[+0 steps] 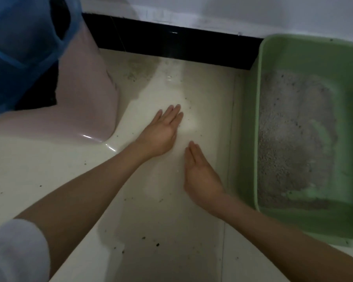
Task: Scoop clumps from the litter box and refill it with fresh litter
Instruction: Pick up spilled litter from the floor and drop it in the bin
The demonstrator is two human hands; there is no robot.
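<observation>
Pink bin (pixel 86 94), perhaps blue-bagged (pixel 22 47)

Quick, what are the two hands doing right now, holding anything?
Left hand: open, fingers straight, holding nothing, over the floor.
Right hand: open, fingers together, holding nothing, beside the green litter box.

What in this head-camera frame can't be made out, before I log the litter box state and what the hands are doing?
- Litter box: right side cut off by the frame edge.
- Litter: too blurred to tell clumps from loose grains.
- Scoop and fresh litter supply: none in view.
- Blue bag: cut off top left; contents hidden.
- Left hand, right hand: open, empty; floor contact unclear.
</observation>
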